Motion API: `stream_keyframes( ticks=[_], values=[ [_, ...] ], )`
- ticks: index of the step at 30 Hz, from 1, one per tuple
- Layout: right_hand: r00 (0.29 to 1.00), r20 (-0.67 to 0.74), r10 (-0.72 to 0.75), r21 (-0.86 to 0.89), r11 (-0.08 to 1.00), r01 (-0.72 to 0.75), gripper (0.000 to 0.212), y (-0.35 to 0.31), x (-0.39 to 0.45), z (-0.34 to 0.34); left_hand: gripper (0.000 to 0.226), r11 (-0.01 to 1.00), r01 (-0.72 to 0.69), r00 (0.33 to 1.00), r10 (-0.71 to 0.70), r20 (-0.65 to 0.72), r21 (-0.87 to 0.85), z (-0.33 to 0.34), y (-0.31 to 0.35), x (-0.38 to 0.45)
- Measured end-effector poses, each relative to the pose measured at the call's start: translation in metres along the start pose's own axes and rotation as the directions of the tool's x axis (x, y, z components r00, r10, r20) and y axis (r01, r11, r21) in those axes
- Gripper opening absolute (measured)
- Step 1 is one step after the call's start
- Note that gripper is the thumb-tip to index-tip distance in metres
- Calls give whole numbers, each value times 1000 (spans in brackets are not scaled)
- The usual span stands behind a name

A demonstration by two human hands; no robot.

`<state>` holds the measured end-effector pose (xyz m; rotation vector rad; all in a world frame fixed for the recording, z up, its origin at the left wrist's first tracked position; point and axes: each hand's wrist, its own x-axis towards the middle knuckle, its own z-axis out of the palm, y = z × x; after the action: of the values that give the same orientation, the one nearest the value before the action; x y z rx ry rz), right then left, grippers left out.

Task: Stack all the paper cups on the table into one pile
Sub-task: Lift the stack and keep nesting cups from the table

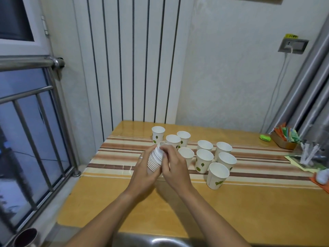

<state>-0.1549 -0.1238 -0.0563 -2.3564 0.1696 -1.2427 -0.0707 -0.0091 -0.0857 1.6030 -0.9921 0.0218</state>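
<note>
A stack of white paper cups (155, 159) is held tilted above the table, its rims pointing up and away. My left hand (145, 172) wraps the stack from the left and below. My right hand (173, 166) grips it from the right, fingers pinching the top cup's rim. Several single white cups with green leaf prints stand upright on the striped runner (114, 154): one at the back (158, 134), a pair behind my hands (183, 139), a cluster to the right (204, 160), and the nearest one (218, 175).
The wooden table (231, 211) stands against a white radiator and wall. At the right edge are a small box of packets (283, 139), a green object (264, 137) and a clear holder (309, 154). A metal railing and window lie left. A dark cup (26, 237) sits bottom left.
</note>
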Motion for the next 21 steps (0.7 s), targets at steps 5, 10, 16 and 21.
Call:
stream_keyframes(
  ticks=[5,10,16,21],
  values=[
    [999,35,-7,28,1000,6,25,3,10,3,61,998,25,999,-27,-28,-56,7,-1,11],
    [989,-107,98,114,990,-85,22,17,19,-2,66,998,49,998,-50,-24,-27,10,-10,19],
    [878,-179,444,-191,859,-474,26,63,8,1,69,997,71,997,-71,-32,13,12,-17,22],
    [827,-21,562,-369,764,-529,24,84,-3,5,70,998,29,1000,-29,7,47,12,-23,23]
  ],
)
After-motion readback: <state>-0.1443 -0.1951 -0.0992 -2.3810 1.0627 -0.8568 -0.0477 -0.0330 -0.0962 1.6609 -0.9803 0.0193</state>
